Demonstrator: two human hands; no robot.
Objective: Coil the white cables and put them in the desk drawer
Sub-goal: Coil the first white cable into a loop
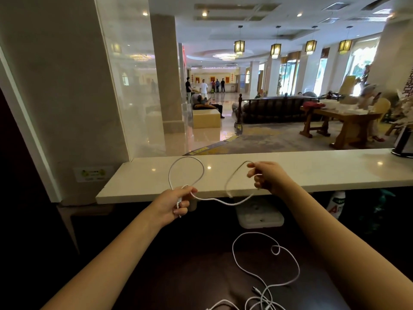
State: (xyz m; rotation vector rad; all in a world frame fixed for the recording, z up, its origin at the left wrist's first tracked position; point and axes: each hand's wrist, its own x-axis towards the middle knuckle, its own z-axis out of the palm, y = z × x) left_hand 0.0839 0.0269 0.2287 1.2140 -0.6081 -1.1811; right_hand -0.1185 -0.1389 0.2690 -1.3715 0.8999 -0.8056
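Observation:
A thin white cable [220, 202] hangs between both hands above the dark desk. My left hand [176, 203] pinches one end of it, and a round loop of the cable [202, 168] rises over the white counter. My right hand [267, 176] grips the other part, where a second loop [232, 175] bends down and sags between the hands. More white cables [266, 285] lie loose and tangled on the dark desk [183, 276], near the bottom edge. No drawer shows in this view.
A white marble counter [312, 171] runs across in front of me, with a glass pane to the left. A white power strip [260, 217] lies under its edge. A bottle [335, 203] stands at the right, a dark stand [403, 144] on the counter's far right.

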